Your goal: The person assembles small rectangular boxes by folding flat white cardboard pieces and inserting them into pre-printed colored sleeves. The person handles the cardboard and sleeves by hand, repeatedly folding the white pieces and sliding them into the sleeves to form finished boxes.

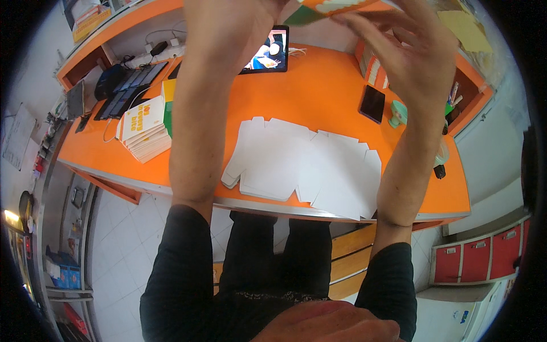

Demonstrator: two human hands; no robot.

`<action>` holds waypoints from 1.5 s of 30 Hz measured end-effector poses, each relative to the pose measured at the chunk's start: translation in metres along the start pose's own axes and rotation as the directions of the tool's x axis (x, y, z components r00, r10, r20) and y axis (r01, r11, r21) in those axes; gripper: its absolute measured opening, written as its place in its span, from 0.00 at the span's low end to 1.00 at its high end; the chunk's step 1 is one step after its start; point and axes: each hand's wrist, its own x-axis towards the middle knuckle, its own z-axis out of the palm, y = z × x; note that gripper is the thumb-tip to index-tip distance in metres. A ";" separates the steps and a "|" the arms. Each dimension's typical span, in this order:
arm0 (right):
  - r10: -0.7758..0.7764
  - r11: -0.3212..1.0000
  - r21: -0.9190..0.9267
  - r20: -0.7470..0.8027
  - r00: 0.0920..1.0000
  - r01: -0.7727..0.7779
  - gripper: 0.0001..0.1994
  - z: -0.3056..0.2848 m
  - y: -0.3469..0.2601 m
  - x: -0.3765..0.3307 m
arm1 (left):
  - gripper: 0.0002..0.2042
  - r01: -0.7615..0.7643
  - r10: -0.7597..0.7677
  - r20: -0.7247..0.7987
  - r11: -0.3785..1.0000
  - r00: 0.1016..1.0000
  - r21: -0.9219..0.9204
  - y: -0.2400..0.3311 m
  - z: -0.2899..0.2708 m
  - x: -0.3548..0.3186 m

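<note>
Both my arms are raised toward the top of the view. My left hand (228, 28) and my right hand (410, 51) hold between them an orange, white and green printed carton (330, 7), which is cut off by the top edge. The right hand's fingers are spread along the carton's lower side. Below, on the orange desk (319, 91), lie overlapping piles of flat white die-cut carton blanks (307, 165) near the front edge.
A stack of flat printed cartons (145, 128) sits at the desk's left. A tablet (268, 51) stands at the back, with a keyboard (128, 85) to its left. A black phone (372, 104) and a teal tape dispenser (397, 113) are at the right. Red cabinets (478, 259) stand lower right.
</note>
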 end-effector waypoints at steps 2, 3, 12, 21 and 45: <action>-0.154 0.984 -0.115 -0.139 0.978 0.138 0.25 0.004 0.015 -0.004 | 0.21 -0.032 0.028 0.086 0.999 0.996 0.044 0.003 -0.005 0.001; -0.137 0.986 -0.128 -0.218 0.966 0.111 0.22 0.003 0.021 -0.008 | 0.21 -0.078 0.059 0.185 0.992 0.981 0.098 0.004 -0.006 0.005; 0.059 0.997 0.062 -0.378 0.924 -0.038 0.05 -0.002 0.015 -0.015 | 0.14 0.032 -0.059 0.106 0.969 0.993 0.247 0.002 0.014 -0.005; -0.284 0.919 -0.289 -0.013 0.959 0.268 0.08 -0.024 0.005 -0.004 | 0.11 -0.017 -0.015 0.123 0.967 0.992 0.255 -0.003 0.014 -0.005; -0.271 0.935 -0.281 -0.180 0.946 0.215 0.05 0.013 0.003 -0.004 | 0.18 -0.193 0.102 0.220 0.874 0.970 0.446 -0.015 -0.015 0.011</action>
